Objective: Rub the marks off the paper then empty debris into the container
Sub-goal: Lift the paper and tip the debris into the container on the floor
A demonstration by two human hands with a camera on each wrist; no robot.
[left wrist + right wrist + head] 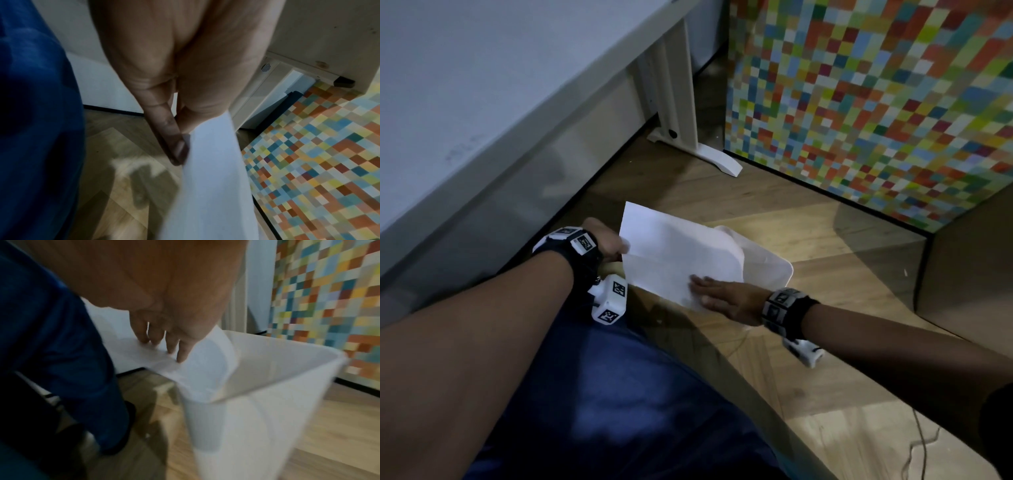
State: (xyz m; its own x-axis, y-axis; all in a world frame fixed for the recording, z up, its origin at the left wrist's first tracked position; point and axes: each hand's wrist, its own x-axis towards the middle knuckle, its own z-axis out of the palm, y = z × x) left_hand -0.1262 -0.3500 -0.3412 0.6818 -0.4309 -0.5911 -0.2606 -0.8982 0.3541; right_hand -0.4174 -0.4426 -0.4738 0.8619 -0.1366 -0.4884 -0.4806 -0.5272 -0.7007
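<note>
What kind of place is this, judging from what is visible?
Probably an indoor office or study room, seen at floor level beside a desk. Signs: the wooden parquet floor, the white desk leg with its foot on the floor, and a multicoloured checkered panel. A white container stands on the floor.

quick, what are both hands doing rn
Left hand: pinching the paper's edge.
Right hand: open, straight fingers on the paper, over the container.

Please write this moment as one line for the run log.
stage: emptying debris | left hand: pinches paper edge | right hand: flat fingers on paper | paper: tilted over white container | debris: not visible
</note>
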